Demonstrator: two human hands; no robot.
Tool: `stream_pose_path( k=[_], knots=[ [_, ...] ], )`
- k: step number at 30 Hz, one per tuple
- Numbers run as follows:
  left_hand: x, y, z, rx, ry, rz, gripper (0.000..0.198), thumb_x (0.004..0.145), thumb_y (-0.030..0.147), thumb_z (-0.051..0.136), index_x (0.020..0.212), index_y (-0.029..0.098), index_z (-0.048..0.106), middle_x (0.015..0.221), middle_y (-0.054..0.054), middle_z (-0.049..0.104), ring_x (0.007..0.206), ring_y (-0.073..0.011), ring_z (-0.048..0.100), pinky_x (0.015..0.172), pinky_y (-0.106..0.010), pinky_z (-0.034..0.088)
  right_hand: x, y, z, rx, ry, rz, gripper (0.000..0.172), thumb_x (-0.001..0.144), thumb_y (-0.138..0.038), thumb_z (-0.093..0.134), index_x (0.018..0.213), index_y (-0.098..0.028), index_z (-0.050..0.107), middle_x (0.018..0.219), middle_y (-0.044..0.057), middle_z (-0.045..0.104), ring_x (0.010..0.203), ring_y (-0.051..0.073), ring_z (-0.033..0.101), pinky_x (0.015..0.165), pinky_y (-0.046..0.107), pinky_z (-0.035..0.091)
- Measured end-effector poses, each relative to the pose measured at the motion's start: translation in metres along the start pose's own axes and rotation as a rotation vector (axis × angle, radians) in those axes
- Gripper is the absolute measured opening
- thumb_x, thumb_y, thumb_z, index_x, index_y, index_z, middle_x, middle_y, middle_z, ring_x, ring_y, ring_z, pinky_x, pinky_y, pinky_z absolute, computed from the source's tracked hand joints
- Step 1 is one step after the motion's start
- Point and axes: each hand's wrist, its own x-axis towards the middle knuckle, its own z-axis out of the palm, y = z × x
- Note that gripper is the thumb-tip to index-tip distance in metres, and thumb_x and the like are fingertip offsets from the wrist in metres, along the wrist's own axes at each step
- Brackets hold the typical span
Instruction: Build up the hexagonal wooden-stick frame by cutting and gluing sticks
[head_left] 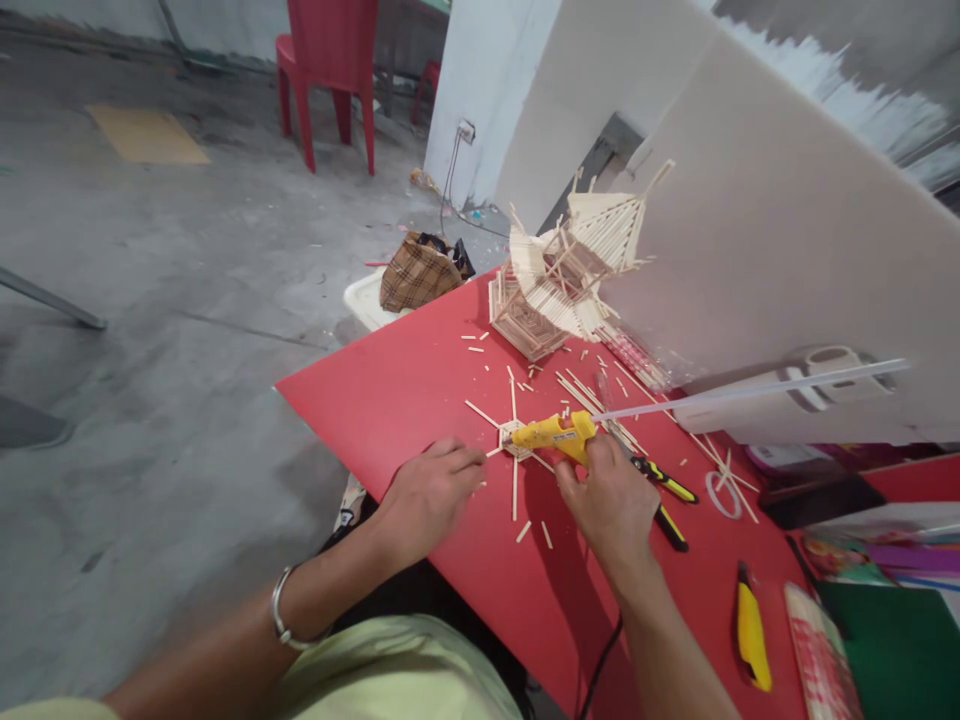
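Pointing left, the glue gun (559,435) clasped in the right grip (611,500) meets the stick hub (514,437); the left grip (427,495), curled, hold unclear, rests just left of the hub.

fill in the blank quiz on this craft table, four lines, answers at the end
1. The right hand holds a ____ glue gun.
2. The glue gun's tip points at a small stick frame lying on the ____ table.
3. A metal bracelet sits on the ____ wrist.
4. The stick house stands beside a ____ board.

Missing words: yellow; red; left; white
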Motion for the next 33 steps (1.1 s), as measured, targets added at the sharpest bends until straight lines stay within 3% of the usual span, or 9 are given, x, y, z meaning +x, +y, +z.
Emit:
stream_pose_path(
  k=[16, 33],
  knots=[
    [0.0, 0.0009, -0.0009, -0.004, -0.008, -0.004, 0.023, 0.092, 0.008, 0.046, 0.087, 0.017, 0.066, 0.105, -0.007, 0.07, 0.096, -0.0193, 0.057, 0.078, -0.031, 0.052, -0.0028, 0.0004, -0.0062, -0.02, 0.034, -0.021, 0.012, 0.08, -0.028, 0.058, 0.075, -0.018, 0.054, 0.069, -0.001, 0.056, 0.054, 0.011, 0.039, 0.052, 0.027, 0.015],
    [-0.0003, 0.0007, 0.0005, -0.006, -0.003, -0.009, 0.024, 0.094, 0.009, 0.044, 0.087, 0.017, 0.066, 0.105, -0.007, 0.071, 0.096, -0.0193, 0.056, 0.076, -0.031, 0.051, -0.0042, 0.0029, 0.0006, -0.015, 0.057, -0.02, 0.011, 0.081, -0.029, 0.056, 0.078, -0.018, 0.055, 0.072, 0.001, 0.056, 0.056, 0.012, 0.042, 0.053, 0.026, 0.019]
  ],
)
